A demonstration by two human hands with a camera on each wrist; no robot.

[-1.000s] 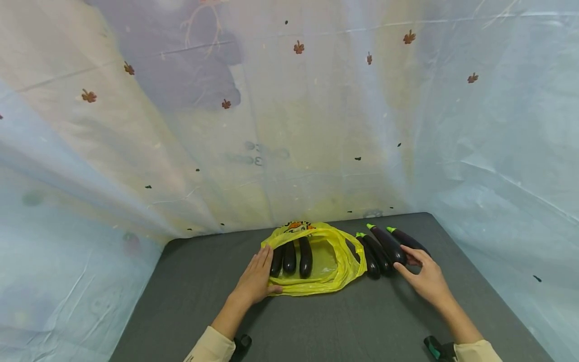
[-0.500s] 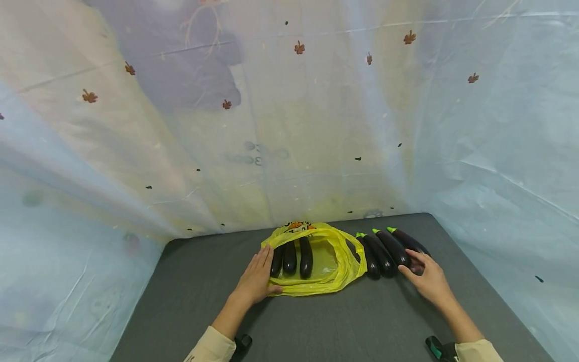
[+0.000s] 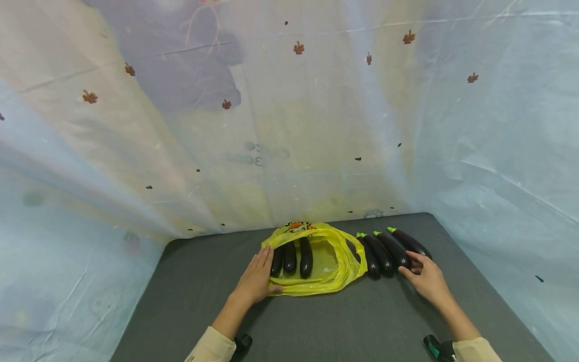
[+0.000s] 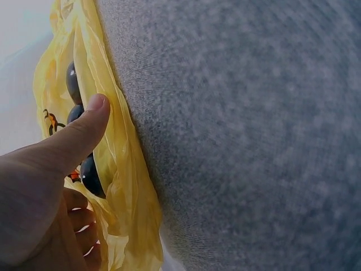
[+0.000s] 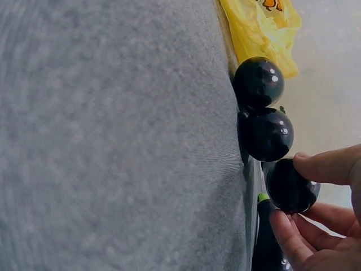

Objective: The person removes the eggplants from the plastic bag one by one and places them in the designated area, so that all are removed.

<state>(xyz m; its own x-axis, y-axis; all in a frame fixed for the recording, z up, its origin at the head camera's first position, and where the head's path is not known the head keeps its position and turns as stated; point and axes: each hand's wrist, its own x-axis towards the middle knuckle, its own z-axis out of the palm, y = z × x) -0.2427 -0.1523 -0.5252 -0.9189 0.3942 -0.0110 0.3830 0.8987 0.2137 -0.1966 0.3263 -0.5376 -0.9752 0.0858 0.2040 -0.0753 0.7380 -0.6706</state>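
Observation:
In the head view, my left hand [image 3: 254, 280] rests on the left edge of a yellow plastic bag [image 3: 323, 287], fingers straight, thumb on its front rim. Three dark eggplants [image 3: 305, 259] show inside the bag's opening. My right hand [image 3: 427, 282] holds the rounded lower end of another eggplant [image 3: 392, 248] between thumb and fingers; the right wrist view shows this grip on the dark end [image 5: 287, 185]. Two eggplants [image 3: 379, 255] lie side by side to its left, against the bag. One more eggplant [image 3: 410, 241] lies to its right, partly behind my fingers.
The grey table [image 3: 325, 327] extends in front of the bag and to both sides. A patterned plastic sheet [image 3: 289, 125] hangs behind the table and along its sides. Dark wrist devices [image 3: 435, 347] show near both sleeves.
My right hand has shifted slightly right and toward me, and the eggplant in it has moved the same way, its green stem end lower. My left hand and the bag have stayed put.

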